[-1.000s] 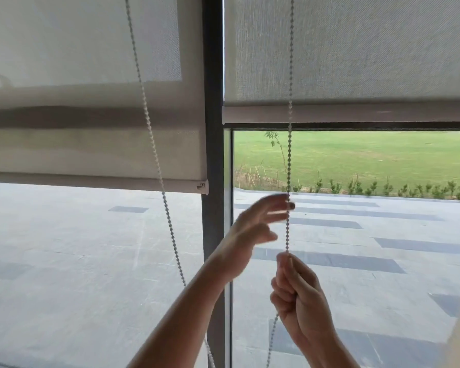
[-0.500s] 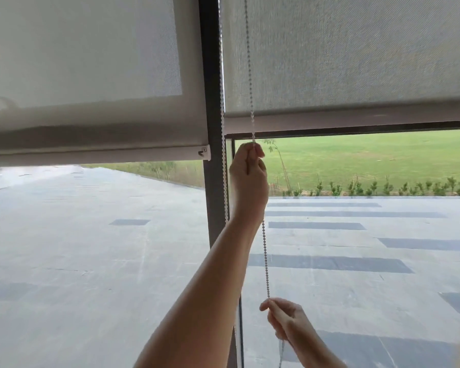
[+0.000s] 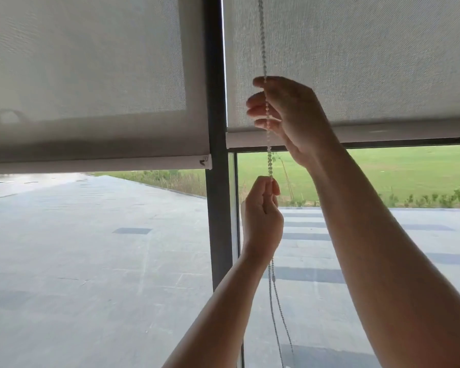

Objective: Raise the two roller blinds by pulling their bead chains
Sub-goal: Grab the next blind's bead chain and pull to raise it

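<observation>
Two grey roller blinds hang over a window. The left blind (image 3: pixel 91 75) has its bottom rail (image 3: pixel 104 164) lower than the bottom rail (image 3: pixel 409 132) of the right blind (image 3: pixel 383 62). A white bead chain (image 3: pixel 262 35) runs down in front of the right blind's left edge. My right hand (image 3: pixel 287 115) is raised against the right blind, fingers curled and thumb pinching the chain. Below it, my left hand (image 3: pixel 262 211) is closed in a fist on the same chain. The rest of the chain loop (image 3: pixel 274 288) dangles under my left wrist.
A dark vertical window post (image 3: pixel 218 221) separates the two panes. Through the glass I see grey paving (image 3: pixel 91 261) and a green lawn (image 3: pixel 409 176). My right forearm (image 3: pixel 383 261) crosses the right pane diagonally.
My left hand has come down with the chain from beside the rail. My right hand has let go low down and now grips the chain above the left hand. The view tilted up.
</observation>
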Available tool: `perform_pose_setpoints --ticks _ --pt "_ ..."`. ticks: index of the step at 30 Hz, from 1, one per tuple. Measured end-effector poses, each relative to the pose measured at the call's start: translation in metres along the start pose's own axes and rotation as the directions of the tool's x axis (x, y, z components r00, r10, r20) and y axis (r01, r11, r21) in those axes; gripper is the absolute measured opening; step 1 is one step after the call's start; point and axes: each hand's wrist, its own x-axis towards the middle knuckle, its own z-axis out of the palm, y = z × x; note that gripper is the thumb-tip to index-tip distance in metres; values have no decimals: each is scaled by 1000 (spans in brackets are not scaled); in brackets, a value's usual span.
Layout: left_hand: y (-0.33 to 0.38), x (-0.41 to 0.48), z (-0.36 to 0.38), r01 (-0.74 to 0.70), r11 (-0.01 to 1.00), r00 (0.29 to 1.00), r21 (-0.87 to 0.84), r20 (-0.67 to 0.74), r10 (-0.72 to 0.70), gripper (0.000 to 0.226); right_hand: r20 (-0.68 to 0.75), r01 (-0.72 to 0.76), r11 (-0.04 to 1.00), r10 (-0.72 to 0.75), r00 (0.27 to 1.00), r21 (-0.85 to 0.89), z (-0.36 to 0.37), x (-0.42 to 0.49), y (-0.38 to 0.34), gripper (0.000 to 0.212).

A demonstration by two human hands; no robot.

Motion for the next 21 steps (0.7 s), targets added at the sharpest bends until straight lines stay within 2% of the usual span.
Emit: perform_pose_setpoints --ticks 3,7,12,16,19,21 --pt "0 -3 4 7 1000 1000 -2 16 -7 36 -201 25 958 35 979 287 23 2 0 26" --pt "-12 -18 -3 -2 998 1000 56 18 1 42 -245 70 923 27 969 378 29 -11 20 29" --pt "-37 -41 -17 45 989 998 140 39 -51 40 -257 10 922 98 961 386 37 -29 50 28" --pt "-37 -38 -16 2 986 999 169 37 -8 42 -288 21 926 96 953 377 38 -24 55 27" --pt "-38 -37 -14 14 987 999 157 33 -19 39 -312 46 950 55 948 308 37 -20 59 25" --pt "-37 -36 -13 27 992 999 125 39 -32 34 -317 66 980 -3 949 187 35 -18 61 22"
